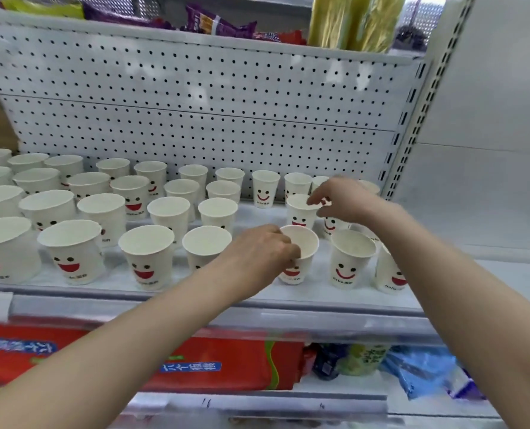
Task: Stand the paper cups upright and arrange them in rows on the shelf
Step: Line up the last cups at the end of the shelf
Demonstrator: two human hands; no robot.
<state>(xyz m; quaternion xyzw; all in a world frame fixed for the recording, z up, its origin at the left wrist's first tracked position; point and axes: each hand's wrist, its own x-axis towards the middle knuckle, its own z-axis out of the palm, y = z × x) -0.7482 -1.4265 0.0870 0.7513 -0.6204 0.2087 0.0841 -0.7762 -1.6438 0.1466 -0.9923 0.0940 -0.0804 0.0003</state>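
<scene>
Left hand point(262, 252) curled round rim of front-row cup point(304, 243), right hand point(345, 199) pinching rim of second-row cup point(301, 215), both upright on shelf point(257, 213); risk: paper rims crushed by tight grips, or crowded neighbouring cups point(350, 258) knocked over.

Beyond the left hand point(257, 252) rises a white perforated metal back panel point(195, 97). High above that hand lie crinkled purple foil snack packets point(217, 23), with a small red wrapper point(291, 37) just beside them. High above the right hand point(341, 199) stand tall yellow-gold cellophane-wrapped packs point(350, 23). To the right of the right hand runs a white slotted steel upright point(418, 119). Below the left hand lie big red plastic packs with blue labels point(220, 363). Below the right hand sit a green-patterned round tub point(366, 357) and crumpled blue plastic bags point(421, 370).
</scene>
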